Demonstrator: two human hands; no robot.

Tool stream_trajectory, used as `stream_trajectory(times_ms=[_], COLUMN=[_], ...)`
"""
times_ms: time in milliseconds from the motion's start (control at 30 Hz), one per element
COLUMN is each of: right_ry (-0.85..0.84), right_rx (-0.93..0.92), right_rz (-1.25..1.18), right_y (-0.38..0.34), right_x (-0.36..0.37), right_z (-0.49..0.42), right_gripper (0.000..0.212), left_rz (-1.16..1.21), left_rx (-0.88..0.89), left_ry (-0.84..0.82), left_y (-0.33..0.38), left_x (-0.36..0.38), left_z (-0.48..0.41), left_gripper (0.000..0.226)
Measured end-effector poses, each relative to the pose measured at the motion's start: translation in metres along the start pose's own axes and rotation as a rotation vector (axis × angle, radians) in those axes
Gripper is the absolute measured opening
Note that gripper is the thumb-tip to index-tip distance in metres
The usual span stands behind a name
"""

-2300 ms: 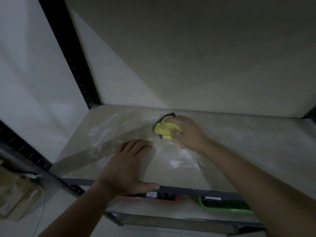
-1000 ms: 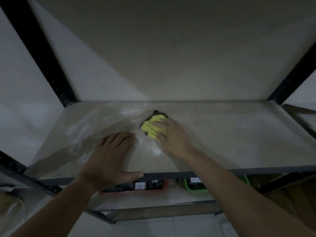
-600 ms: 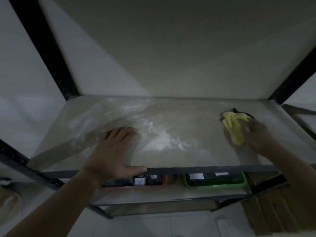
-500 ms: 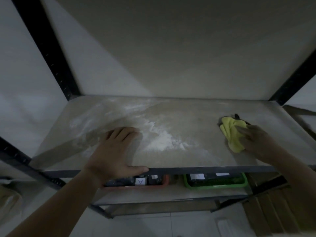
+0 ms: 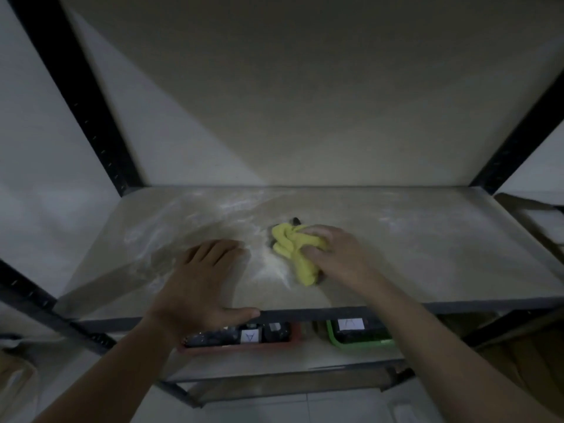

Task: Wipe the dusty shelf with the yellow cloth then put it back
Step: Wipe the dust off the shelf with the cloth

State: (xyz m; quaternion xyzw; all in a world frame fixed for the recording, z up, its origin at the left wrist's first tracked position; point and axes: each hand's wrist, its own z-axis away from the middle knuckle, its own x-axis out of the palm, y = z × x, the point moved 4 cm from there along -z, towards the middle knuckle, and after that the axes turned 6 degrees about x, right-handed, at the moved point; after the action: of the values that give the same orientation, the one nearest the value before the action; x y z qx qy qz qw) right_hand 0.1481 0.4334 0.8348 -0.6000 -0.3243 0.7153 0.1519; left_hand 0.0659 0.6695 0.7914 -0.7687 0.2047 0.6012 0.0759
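A crumpled yellow cloth (image 5: 293, 250) lies on the grey shelf board (image 5: 442, 254), near its middle. My right hand (image 5: 338, 254) grips the cloth from the right, fingers curled over it and pressing it to the board. White dust streaks cover the left and back part of the board (image 5: 189, 221). My left hand (image 5: 201, 285) rests flat on the board just left of the cloth, fingers straight, with the thumb hooked over the front edge.
Black metal uprights (image 5: 91, 117) (image 5: 518, 138) frame the shelf at the back left and right. On the lower shelf stand a red tray (image 5: 241, 346) and a green tray (image 5: 360, 341) with labels. A pale wall stands behind; the floor shows below.
My right hand has swept the yellow cloth from the right end of the board back to the middle, next to my left hand. My left hand has stayed in place.
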Motion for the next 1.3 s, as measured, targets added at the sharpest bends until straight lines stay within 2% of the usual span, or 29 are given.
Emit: stream_trajectory(times_ms=[67, 167, 233, 367, 467, 533, 633, 700, 733, 767, 833, 900, 967, 1033, 1100, 1200, 1300], right_ry=[0.143, 0.366, 0.39, 0.346, 0.424, 0.329, 0.225, 0.036, -0.044, -0.037, 0.13, 0.337, 0.441, 0.392, 0.337, 0.327, 0.263], right_rx=[0.014, 0.207, 0.412, 0.549, 0.426, 0.293, -0.034, -0.169, -0.183, -0.166, -0.107, -0.021, 0.165, 0.349, 0.404, 0.294, 0.013], right_rz=[0.047, 0.121, 0.152, 0.338, 0.28, 0.253, 0.325, 0.136, 0.006, -0.083, -0.131, -0.043, 0.095, 0.257, 0.318, 0.26, 0.251], right_y=[0.032, 0.103, 0.153, 0.194, 0.158, 0.115, 0.045, 0.018, 0.016, 0.021, 0.048, 0.087, 0.134, 0.172, 0.184, 0.144, 0.07], right_x=[-0.04, -0.108, -0.14, -0.146, -0.108, -0.067, -0.009, 0.011, 0.009, -0.001, -0.041, -0.09, -0.128, -0.143, -0.138, -0.107, -0.039], right_z=[-0.002, -0.02, -0.033, -0.05, -0.059, -0.059, -0.052, -0.047, -0.047, -0.049, -0.06, -0.074, -0.092, -0.107, -0.119, -0.123, -0.101], right_gripper=[0.036, 0.043, 0.043, 0.049, 0.049, 0.052, 0.042, 0.035, 0.033, 0.033, 0.033, 0.033, 0.04, 0.044, 0.044, 0.038, 0.036], left_rz=[0.003, 0.006, 0.0, -0.02, -0.013, 0.001, 0.01, 0.004, 0.003, 0.001, 0.002, 0.008, 0.013, 0.011, 0.007, 0.016, 0.01], left_rx=[0.001, -0.001, -0.008, -0.014, -0.024, -0.03, -0.036, -0.037, -0.035, -0.034, -0.036, -0.044, -0.044, -0.047, -0.05, -0.055, -0.048], left_ry=[0.004, 0.004, -0.003, -0.037, -0.065, -0.088, -0.109, -0.108, -0.106, -0.104, -0.107, -0.107, -0.105, -0.107, -0.113, -0.118, -0.121], left_y=[0.0, 0.0, 0.001, 0.003, 0.003, 0.003, 0.004, 0.004, 0.004, 0.004, 0.004, 0.003, 0.003, 0.003, 0.002, 0.0, 0.0], left_x=[-0.001, 0.0, 0.0, -0.001, -0.002, -0.003, -0.003, -0.003, -0.004, -0.004, -0.004, -0.003, -0.002, -0.002, -0.001, 0.001, 0.002], left_z=[0.0, -0.001, -0.001, -0.002, -0.002, -0.001, -0.001, -0.002, -0.002, -0.002, -0.002, -0.002, -0.002, -0.003, -0.003, -0.003, -0.002], left_gripper=[0.101, 0.101, 0.103, 0.106, 0.106, 0.107, 0.108, 0.108, 0.108, 0.108, 0.108, 0.109, 0.109, 0.11, 0.111, 0.112, 0.112])
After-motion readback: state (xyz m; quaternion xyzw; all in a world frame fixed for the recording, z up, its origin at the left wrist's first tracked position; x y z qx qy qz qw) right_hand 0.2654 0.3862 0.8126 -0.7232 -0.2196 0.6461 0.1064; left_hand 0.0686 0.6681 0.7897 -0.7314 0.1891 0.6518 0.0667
